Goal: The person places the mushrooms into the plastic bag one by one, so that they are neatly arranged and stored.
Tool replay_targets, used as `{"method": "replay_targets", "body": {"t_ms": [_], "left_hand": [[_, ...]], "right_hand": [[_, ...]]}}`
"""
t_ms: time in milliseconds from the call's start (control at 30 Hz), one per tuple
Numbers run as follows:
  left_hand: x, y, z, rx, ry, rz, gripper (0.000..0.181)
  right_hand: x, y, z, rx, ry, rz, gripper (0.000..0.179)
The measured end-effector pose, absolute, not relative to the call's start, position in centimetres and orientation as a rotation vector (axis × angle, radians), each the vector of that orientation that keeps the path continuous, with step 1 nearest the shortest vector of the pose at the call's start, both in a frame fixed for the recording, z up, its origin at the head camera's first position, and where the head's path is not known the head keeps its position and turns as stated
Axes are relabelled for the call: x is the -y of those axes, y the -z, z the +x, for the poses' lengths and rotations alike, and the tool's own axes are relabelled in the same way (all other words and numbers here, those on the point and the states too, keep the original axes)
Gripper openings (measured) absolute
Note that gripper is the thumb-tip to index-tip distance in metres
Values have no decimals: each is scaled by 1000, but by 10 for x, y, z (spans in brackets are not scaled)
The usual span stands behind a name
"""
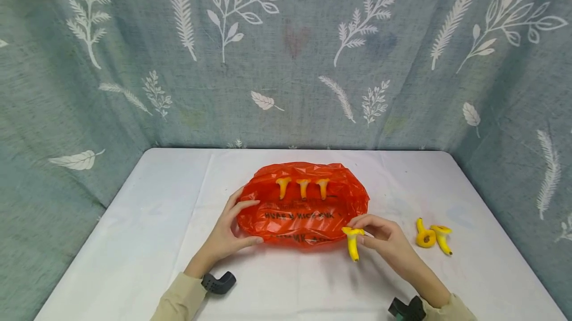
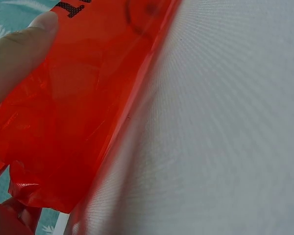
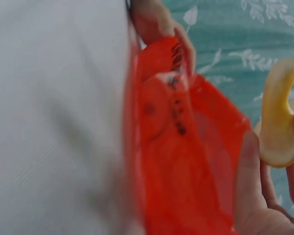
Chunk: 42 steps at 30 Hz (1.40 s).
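A red plastic bag (image 1: pixel 299 221) with dark printing lies on the white table, its mouth spread wide. Three yellow mushrooms (image 1: pixel 303 188), tinted orange, show in a row within the bag's outline near its far side. My left hand (image 1: pixel 228 229) curves round the bag's left end, fingers over the rim and thumb along the front; in the left wrist view the thumb (image 2: pixel 24 54) overlaps the red film. By the bag's right front corner, my right hand (image 1: pixel 384 241) pinches a yellow chanterelle-like mushroom (image 1: pixel 352 244) by its cap, stem hanging down.
Two more yellow mushrooms, one with its cap facing up (image 1: pixel 425 237) and one on its side (image 1: pixel 442 239), lie together right of my right hand. A leaf-patterned curtain (image 1: pixel 286 87) encloses the table's (image 1: pixel 170 201) back and sides.
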<state>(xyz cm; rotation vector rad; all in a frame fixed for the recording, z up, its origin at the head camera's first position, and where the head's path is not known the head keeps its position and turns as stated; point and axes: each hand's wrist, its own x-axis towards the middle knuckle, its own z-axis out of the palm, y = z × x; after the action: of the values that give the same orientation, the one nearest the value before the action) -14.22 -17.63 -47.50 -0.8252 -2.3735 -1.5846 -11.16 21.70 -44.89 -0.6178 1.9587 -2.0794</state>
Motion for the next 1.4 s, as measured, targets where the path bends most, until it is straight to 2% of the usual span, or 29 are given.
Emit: {"method": "replay_targets", "body": {"t_ms": [467, 867, 1133, 1400], "left_hand": [[173, 474, -144, 2394, 1605, -825, 76], [175, 477, -140, 2398, 1617, -818, 43], [176, 475, -138, 2389, 1623, -821, 26], [177, 480, -141, 2308, 1630, -876, 18]], "right_hand": [[-175, 431, -132, -1991, 2066, -412, 26], [-140, 417, -153, -1811, 2120, -113, 20], [-123, 415, -172, -1673, 2150, -41, 27], [-104, 416, -188, -1626, 2176, -27, 37]]}}
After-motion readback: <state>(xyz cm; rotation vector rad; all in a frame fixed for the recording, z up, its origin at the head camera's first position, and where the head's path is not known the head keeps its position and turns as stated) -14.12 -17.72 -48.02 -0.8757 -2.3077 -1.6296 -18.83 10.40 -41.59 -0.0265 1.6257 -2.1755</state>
